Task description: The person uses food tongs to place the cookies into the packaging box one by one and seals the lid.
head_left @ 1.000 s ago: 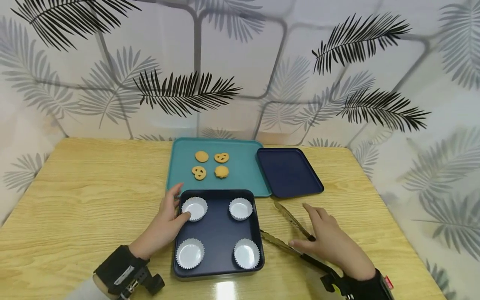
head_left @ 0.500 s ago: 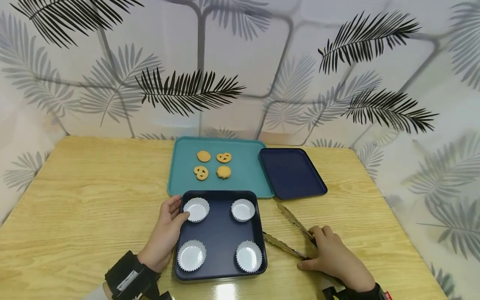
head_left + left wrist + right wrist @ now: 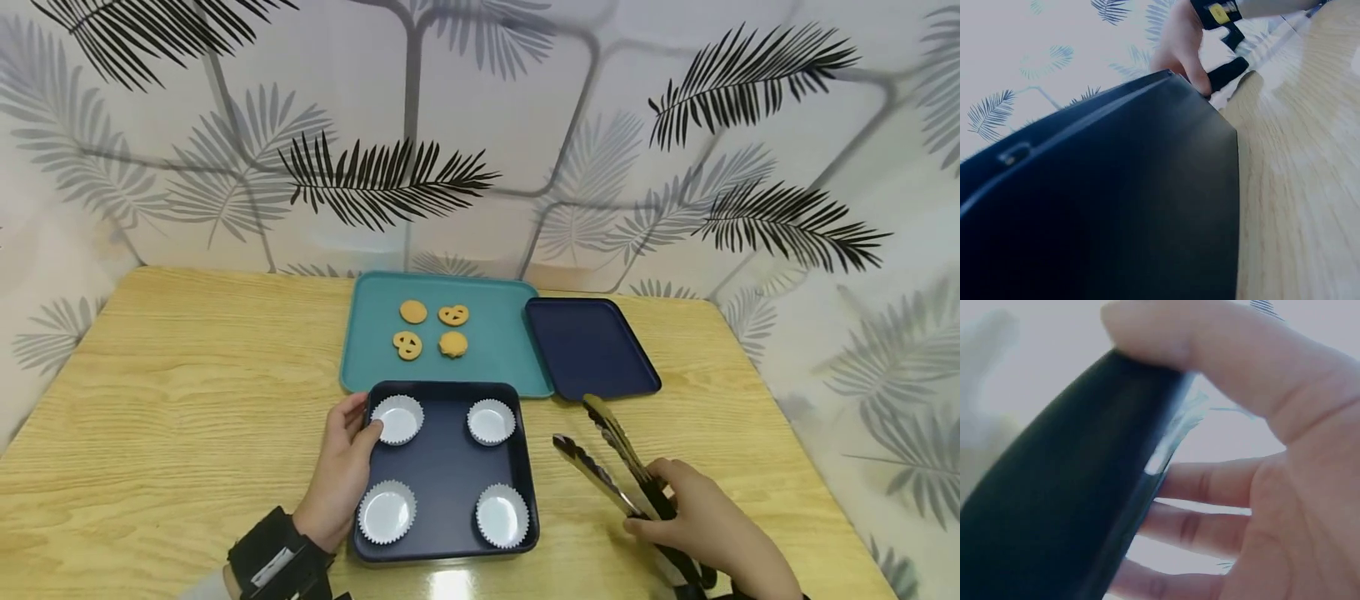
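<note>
My left hand (image 3: pixel 347 467) grips the left side of a dark blue baking pan (image 3: pixel 442 475), thumb over its rim. Four corners of the pan hold white fluted cupcake liners, one being the liner (image 3: pixel 397 419) beside my thumb. My right hand (image 3: pixel 701 517) holds a pair of tongs (image 3: pixel 660 500) by the black handles, thumb on one arm and fingers on the other. The metal tips stand apart and point toward the trays at the back. In the right wrist view a black tongs handle (image 3: pixel 1079 462) lies between thumb and fingers. The pan's dark wall (image 3: pixel 1147 187) fills the left wrist view.
Behind the pan lies a teal tray (image 3: pixel 502 333) with several cookies, among them a pretzel-shaped one (image 3: pixel 407 345) and a round one (image 3: pixel 413 312). A flat navy tray (image 3: pixel 592 350) overlaps its right end. The wooden table (image 3: pixel 210 375) meets a leaf-patterned backdrop.
My right hand has come down onto the tongs, gripped them and lifted their tips, which now stand closer together. My left hand stays on the pan, its fingers drawn in at the rim.
</note>
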Demonstrator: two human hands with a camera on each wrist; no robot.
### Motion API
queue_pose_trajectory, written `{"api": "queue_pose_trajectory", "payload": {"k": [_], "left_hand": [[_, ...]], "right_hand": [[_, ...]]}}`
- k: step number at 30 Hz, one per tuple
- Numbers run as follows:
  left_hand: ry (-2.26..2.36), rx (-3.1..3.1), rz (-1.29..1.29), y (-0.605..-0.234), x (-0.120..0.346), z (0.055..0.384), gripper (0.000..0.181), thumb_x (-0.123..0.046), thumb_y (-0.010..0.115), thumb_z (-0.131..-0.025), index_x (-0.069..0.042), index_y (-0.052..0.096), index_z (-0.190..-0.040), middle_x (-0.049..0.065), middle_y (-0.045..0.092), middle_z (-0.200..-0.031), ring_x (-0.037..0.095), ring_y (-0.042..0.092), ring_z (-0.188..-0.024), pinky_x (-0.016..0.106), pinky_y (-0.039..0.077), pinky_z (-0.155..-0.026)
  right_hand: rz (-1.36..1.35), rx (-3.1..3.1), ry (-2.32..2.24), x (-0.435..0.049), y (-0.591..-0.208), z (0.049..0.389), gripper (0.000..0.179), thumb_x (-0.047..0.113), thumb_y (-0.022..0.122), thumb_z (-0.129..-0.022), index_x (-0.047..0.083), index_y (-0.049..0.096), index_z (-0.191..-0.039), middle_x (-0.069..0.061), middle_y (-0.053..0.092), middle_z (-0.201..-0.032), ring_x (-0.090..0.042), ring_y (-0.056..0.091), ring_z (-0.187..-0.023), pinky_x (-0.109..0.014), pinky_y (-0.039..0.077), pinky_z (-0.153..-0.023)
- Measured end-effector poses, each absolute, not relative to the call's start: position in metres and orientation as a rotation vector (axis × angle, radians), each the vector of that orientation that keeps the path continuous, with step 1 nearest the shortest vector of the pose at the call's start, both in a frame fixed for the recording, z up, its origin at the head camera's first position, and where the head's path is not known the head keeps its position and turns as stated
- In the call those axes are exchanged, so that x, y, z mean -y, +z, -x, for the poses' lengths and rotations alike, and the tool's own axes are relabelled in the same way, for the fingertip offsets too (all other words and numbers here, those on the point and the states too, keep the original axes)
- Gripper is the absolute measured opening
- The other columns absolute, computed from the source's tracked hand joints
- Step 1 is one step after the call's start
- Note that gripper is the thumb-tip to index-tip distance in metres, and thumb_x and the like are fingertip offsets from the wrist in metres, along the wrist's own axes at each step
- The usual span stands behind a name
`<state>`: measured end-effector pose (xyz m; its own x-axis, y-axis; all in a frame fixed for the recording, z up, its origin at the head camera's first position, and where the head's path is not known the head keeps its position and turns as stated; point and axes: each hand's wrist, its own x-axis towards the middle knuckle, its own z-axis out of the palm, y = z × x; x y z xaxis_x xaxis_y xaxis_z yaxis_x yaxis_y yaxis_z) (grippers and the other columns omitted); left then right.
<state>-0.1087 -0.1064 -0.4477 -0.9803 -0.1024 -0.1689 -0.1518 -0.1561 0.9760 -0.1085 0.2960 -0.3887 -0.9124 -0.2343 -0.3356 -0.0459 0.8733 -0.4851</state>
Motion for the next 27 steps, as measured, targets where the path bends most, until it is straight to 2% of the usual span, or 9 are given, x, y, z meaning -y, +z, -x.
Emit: {"api": "queue_pose_trajectory", "payload": {"k": [2, 5, 9, 13, 16, 20, 23, 24, 27], "left_hand": [[2.347, -2.019, 0.28, -0.447, 0.107, 0.108, 0.053, -0.004, 0.038, -0.107, 0.004, 0.017, -0.155, 0.027, 0.02, -0.161, 0.037, 0.016, -0.151, 0.049, 0.017, -0.122], [2.346, -2.018, 0.259, -0.447, 0.108, 0.106, 0.055, -0.006, 0.038, -0.108, 0.002, 0.015, -0.157, 0.026, 0.018, -0.162, 0.036, 0.015, -0.152, 0.05, 0.016, -0.123], [2.326, -2.02, 0.255, -0.448, 0.108, 0.106, 0.055, -0.008, 0.038, -0.108, 0.0, 0.015, -0.158, 0.023, 0.016, -0.164, 0.035, 0.012, -0.153, 0.05, 0.014, -0.123], [2.306, -2.019, 0.251, -0.45, 0.108, 0.107, 0.055, -0.009, 0.038, -0.108, -0.001, 0.016, -0.158, 0.022, 0.015, -0.164, 0.034, 0.011, -0.153, 0.05, 0.014, -0.123], [2.3, -2.025, 0.249, -0.451, 0.109, 0.107, 0.054, -0.01, 0.038, -0.109, -0.002, 0.016, -0.158, 0.021, 0.014, -0.165, 0.034, 0.01, -0.153, 0.05, 0.013, -0.123], [2.315, -2.029, 0.241, -0.451, 0.11, 0.107, 0.054, -0.011, 0.038, -0.109, -0.002, 0.016, -0.158, 0.022, 0.016, -0.164, 0.034, 0.011, -0.153, 0.051, 0.013, -0.123], [2.337, -2.019, 0.232, -0.453, 0.108, 0.107, 0.054, -0.01, 0.038, -0.109, -0.002, 0.017, -0.157, 0.023, 0.018, -0.163, 0.034, 0.012, -0.153, 0.051, 0.013, -0.123], [2.342, -2.016, 0.229, -0.453, 0.108, 0.107, 0.054, -0.01, 0.038, -0.109, -0.001, 0.017, -0.157, 0.023, 0.018, -0.163, 0.034, 0.013, -0.152, 0.05, 0.014, -0.123], [2.354, -2.004, 0.224, -0.454, 0.106, 0.107, 0.053, -0.009, 0.037, -0.109, -0.001, 0.017, -0.157, 0.023, 0.019, -0.163, 0.033, 0.014, -0.152, 0.049, 0.014, -0.123]], "right_hand": [[0.212, -2.7, -0.696, -0.298, -0.378, 0.11, 0.062, 0.035, 0.084, -0.083, -0.003, 0.057, -0.125, -0.013, 0.064, -0.112, -0.026, 0.064, -0.093, -0.04, 0.055, -0.07], [0.25, -2.841, -0.693, -0.291, -0.367, 0.12, 0.068, 0.04, 0.079, -0.088, -0.003, 0.052, -0.133, -0.015, 0.065, -0.111, -0.025, 0.064, -0.089, -0.04, 0.054, -0.068], [0.323, -2.944, -0.726, -0.272, -0.362, 0.148, 0.075, 0.047, 0.07, -0.095, 0.0, 0.043, -0.147, -0.017, 0.062, -0.11, -0.023, 0.055, -0.074, -0.039, 0.046, -0.065], [0.415, -2.942, -0.712, -0.252, -0.366, 0.184, 0.086, 0.054, 0.062, -0.097, 0.0, 0.031, -0.157, -0.027, 0.052, -0.14, -0.044, 0.059, -0.108, -0.055, 0.05, -0.091], [0.43, -2.938, -0.703, -0.236, -0.37, 0.213, 0.091, 0.057, 0.063, -0.095, -0.003, 0.031, -0.156, -0.029, 0.043, -0.151, -0.047, 0.044, -0.136, -0.06, 0.039, -0.108], [0.456, -2.96, -0.65, -0.217, -0.375, 0.241, 0.08, 0.057, 0.066, -0.093, -0.001, 0.047, -0.145, -0.02, 0.062, -0.126, -0.035, 0.062, -0.108, -0.051, 0.05, -0.09], [0.516, -2.955, -0.559, -0.205, -0.377, 0.249, 0.071, 0.055, 0.067, -0.094, 0.001, 0.054, -0.139, -0.011, 0.065, -0.105, -0.026, 0.059, -0.089, -0.043, 0.047, -0.076], [0.536, -2.942, -0.527, -0.202, -0.378, 0.249, 0.07, 0.053, 0.068, -0.094, 0.002, 0.055, -0.139, -0.01, 0.064, -0.102, -0.025, 0.058, -0.086, -0.042, 0.046, -0.074], [0.605, -2.913, -0.441, -0.193, -0.377, 0.246, 0.071, 0.051, 0.069, -0.094, 0.0, 0.055, -0.142, -0.012, 0.067, -0.109, -0.026, 0.061, -0.094, -0.043, 0.049, -0.077]]}}
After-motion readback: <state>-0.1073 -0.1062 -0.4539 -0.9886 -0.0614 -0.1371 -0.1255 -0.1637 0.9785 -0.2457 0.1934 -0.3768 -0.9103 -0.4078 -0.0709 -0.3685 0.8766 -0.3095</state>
